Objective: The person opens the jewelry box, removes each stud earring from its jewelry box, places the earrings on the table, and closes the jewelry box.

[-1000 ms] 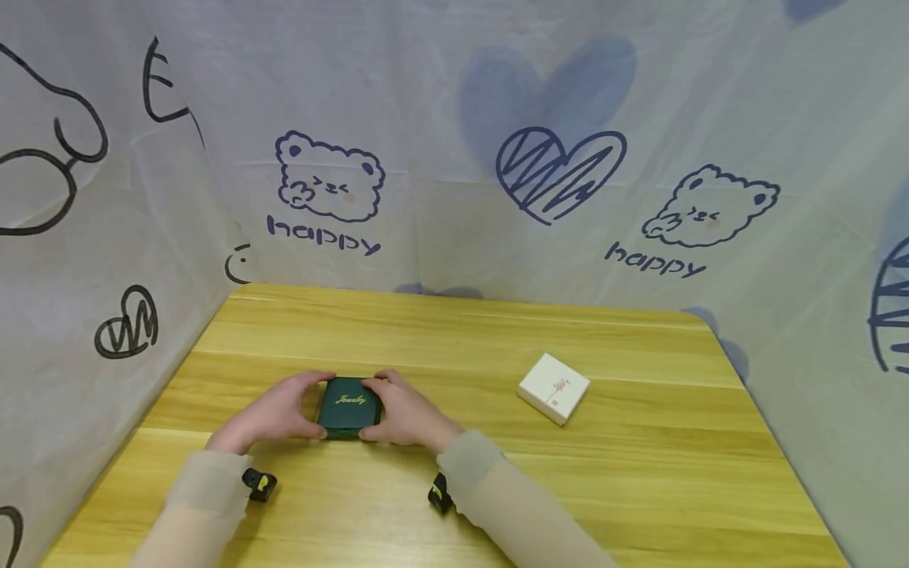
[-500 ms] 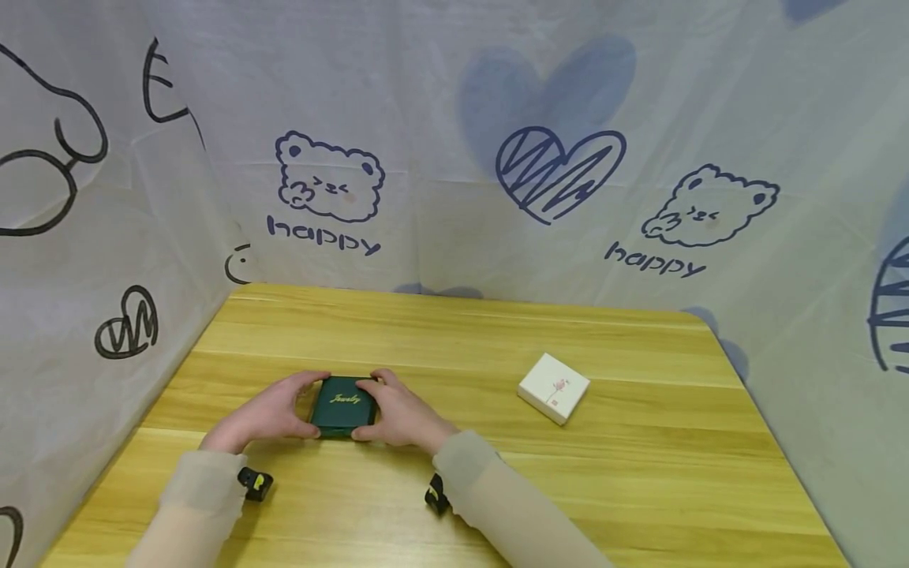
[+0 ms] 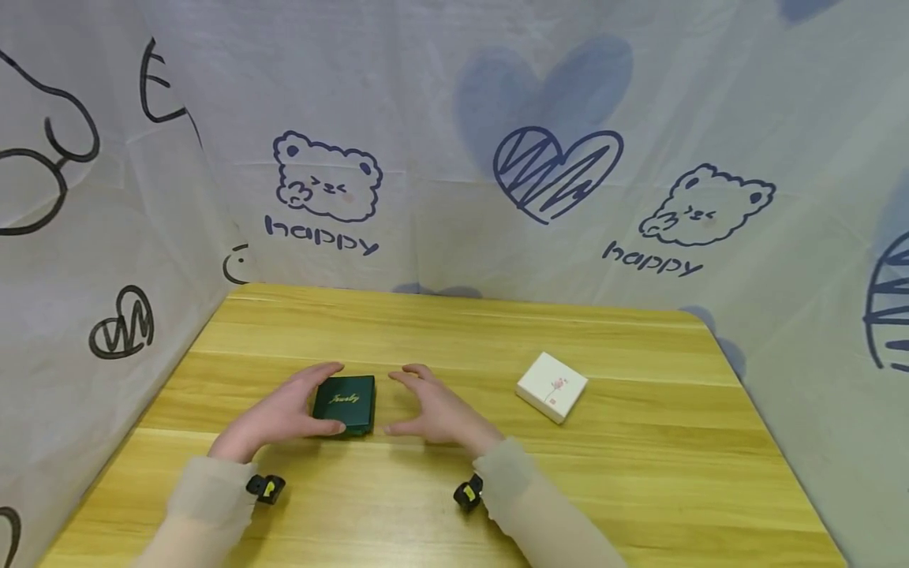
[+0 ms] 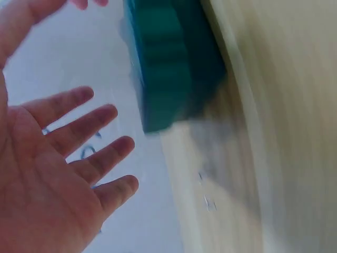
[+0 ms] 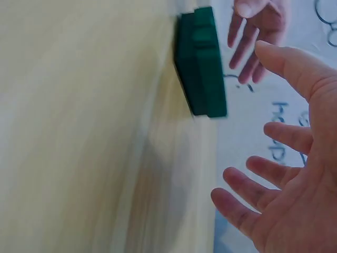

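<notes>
A dark green jewelry box (image 3: 346,401), lettered "Jewelry" in gold, lies on the wooden table left of the middle. Its lid looks closed, and both wrist views show its side (image 4: 163,68). My left hand (image 3: 282,412) surrounds the box's left side, its fingers spread; the left wrist view shows a gap between most fingers and the box. To the right of the box, and clear of it, my right hand (image 3: 446,412) is held with its fingers spread. Nothing lies in its palm (image 5: 300,211).
A small white box (image 3: 552,386) with a pink flower print sits turned at an angle on the right side of the table (image 3: 639,457). Printed white cloth (image 3: 454,197) hangs behind the table and along both sides.
Both hands held the jewelry box, which slid slightly left. Since then they have let go of it. My right hand has moved away to the right, while the left stays close by with looser fingers.
</notes>
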{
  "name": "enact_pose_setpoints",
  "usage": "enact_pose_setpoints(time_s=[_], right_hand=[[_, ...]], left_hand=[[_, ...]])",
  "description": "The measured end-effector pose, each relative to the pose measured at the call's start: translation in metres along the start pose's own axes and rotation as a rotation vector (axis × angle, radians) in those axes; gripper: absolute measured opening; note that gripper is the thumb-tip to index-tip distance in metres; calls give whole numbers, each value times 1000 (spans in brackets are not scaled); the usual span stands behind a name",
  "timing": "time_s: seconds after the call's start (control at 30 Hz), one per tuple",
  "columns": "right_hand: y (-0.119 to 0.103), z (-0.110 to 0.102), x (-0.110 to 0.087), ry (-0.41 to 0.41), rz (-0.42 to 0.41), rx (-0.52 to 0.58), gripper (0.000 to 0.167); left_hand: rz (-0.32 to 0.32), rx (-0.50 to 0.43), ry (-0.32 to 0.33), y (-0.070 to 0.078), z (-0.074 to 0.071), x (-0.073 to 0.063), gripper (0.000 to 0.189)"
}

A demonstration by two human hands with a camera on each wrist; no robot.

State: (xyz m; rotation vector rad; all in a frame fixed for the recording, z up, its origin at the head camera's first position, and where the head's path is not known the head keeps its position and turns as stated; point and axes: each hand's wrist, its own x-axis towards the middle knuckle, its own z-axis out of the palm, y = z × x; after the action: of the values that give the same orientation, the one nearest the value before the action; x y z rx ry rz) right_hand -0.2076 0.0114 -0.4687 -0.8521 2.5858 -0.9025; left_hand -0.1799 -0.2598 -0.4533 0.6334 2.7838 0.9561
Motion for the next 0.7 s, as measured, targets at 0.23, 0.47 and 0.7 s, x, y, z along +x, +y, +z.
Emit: enact_pose_setpoints(time_s=[0.23,0.47,0.7], right_hand=[[23,-19,-29,67,9,22,83],[49,-41,-60,186,60,59,85],[75,-63,-85,308,135,-21,88]], left_hand=[[19,49,33,25,21,15,82],[80,19,51,56,46,31,80],[139,-20,53,85,72,47,79]])
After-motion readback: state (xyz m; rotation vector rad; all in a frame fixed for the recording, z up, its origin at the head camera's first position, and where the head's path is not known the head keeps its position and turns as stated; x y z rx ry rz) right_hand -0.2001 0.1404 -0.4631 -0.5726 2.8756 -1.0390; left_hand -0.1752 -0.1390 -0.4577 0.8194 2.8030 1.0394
